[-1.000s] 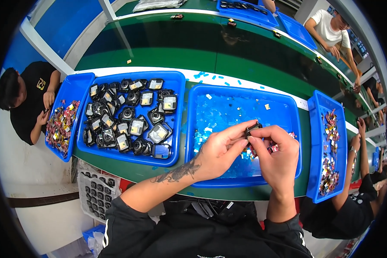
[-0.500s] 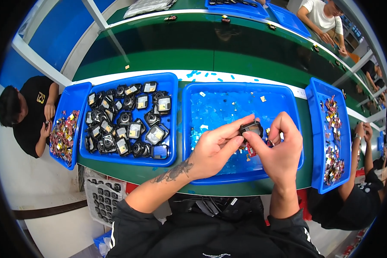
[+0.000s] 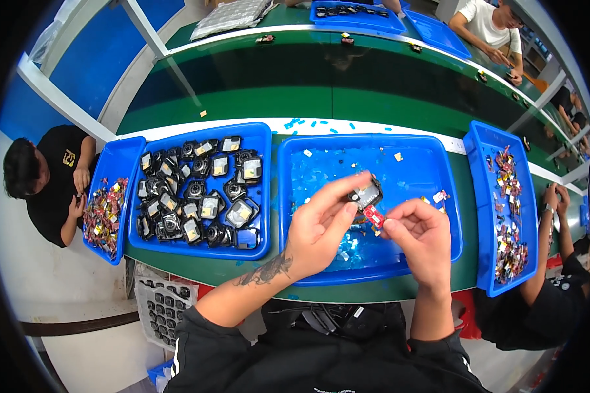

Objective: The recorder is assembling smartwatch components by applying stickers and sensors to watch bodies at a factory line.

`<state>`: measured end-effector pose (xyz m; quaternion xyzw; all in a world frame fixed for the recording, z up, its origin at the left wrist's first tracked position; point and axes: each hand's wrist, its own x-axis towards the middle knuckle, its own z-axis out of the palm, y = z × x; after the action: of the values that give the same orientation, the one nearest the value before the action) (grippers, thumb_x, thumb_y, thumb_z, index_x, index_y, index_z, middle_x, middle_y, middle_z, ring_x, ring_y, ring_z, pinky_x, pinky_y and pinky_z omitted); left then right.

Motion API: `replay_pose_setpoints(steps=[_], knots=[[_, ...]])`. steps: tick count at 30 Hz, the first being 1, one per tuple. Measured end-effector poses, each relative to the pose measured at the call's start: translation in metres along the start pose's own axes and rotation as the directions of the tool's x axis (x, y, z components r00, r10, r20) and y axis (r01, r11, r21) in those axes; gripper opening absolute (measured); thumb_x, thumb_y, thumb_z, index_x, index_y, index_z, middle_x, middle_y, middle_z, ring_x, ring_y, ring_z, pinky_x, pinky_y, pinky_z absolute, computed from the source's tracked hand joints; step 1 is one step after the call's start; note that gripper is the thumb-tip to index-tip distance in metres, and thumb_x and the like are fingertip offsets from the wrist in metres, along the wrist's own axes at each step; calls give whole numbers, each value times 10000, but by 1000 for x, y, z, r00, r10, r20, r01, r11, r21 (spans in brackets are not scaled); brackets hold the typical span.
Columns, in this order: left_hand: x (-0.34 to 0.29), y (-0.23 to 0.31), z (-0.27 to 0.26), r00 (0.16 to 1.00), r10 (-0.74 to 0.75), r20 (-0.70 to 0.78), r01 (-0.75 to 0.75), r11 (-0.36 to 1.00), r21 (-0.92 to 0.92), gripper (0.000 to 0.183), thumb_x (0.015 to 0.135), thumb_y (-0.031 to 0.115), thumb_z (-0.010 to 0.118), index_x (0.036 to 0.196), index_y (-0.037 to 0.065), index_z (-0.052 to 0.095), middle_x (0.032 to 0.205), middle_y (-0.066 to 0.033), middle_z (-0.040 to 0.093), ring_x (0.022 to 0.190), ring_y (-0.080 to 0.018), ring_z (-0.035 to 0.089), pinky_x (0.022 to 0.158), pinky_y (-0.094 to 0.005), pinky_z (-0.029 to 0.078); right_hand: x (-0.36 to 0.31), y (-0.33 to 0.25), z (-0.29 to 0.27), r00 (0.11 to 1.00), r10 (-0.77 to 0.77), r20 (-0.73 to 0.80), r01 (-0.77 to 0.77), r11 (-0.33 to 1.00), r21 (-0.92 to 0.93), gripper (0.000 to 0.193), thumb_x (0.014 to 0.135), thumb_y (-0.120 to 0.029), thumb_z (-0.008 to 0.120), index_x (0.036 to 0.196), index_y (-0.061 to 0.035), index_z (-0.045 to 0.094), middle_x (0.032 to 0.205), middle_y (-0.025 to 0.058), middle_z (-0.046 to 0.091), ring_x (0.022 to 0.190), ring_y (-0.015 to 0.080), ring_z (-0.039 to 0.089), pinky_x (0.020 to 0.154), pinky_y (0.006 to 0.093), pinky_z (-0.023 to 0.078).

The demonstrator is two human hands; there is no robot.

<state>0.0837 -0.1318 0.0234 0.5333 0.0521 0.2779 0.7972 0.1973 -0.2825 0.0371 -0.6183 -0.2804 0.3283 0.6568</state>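
Observation:
Over the middle blue tray (image 3: 367,138), my left hand (image 3: 316,229) grips a small black square housing (image 3: 368,194) between thumb and fingers, its dark flat face turned up. From its lower edge sticks out a small red flat piece (image 3: 373,215), which seems joined to the housing. My right hand (image 3: 423,243) is closed, thumb and forefinger pinching the red piece's free end. Bits of clear blue film (image 3: 321,171) lie on the tray bottom under my hands, with a few small red-and-white pieces (image 3: 440,196) near the tray's right side.
Left of the middle tray stands a blue tray (image 3: 267,196) of black housings. Narrow blue trays (image 3: 134,164) (image 3: 530,236) of small coloured parts flank both sides. Beyond runs a green conveyor belt (image 3: 255,98). One person (image 3: 59,170) sits at left, another (image 3: 537,308) at right.
The housing has moved slightly left and up, tilting to show its flat face. My right hand has drawn off the housing and lowered; the red piece now shows between both hands.

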Motion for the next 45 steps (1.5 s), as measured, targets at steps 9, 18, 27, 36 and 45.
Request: replay_pose_setpoints(steps=[9,18,27,36,45], knots=[[4,8,-4,915,239,325,-401,622,672,343,786,-73,681,1122,-1,678,1180,-198,640,1017,-277,673,825,-317,563,2,-16,4,998,56,-15,-53,989,136,108,892,29,637,995,43,607,873,67,667,788,100,651,726,214,537],[4,5,-3,868,319,380,-493,478,727,283,763,-40,717,1042,9,702,1147,-164,656,955,-269,686,771,-319,580,-2,-7,3,998,58,-24,-57,996,68,107,891,14,644,995,37,633,913,58,660,853,108,652,753,226,549],[0,-4,-6,910,-403,97,390,912,130,141,867,-31,661,995,-87,683,1027,-159,678,871,-221,696,756,-305,597,-4,-7,-3,998,-58,10,58,997,-53,85,887,18,634,966,21,603,936,51,605,862,93,602,738,211,512],[-2,-6,-1,935,-348,71,336,932,138,294,872,-55,643,1164,-81,624,1149,-155,649,1001,-182,658,871,-276,549,-5,4,17,967,-165,-196,114,963,-245,258,839,39,688,1053,-1,550,901,48,630,823,91,633,694,210,515],[-7,-4,1,975,-199,94,156,926,343,344,881,-59,628,1223,-41,606,1202,-164,631,1028,-175,646,844,-258,565,-7,20,22,899,-383,-213,262,859,-439,283,788,71,719,1002,-8,551,843,57,605,742,100,596,661,228,504]])
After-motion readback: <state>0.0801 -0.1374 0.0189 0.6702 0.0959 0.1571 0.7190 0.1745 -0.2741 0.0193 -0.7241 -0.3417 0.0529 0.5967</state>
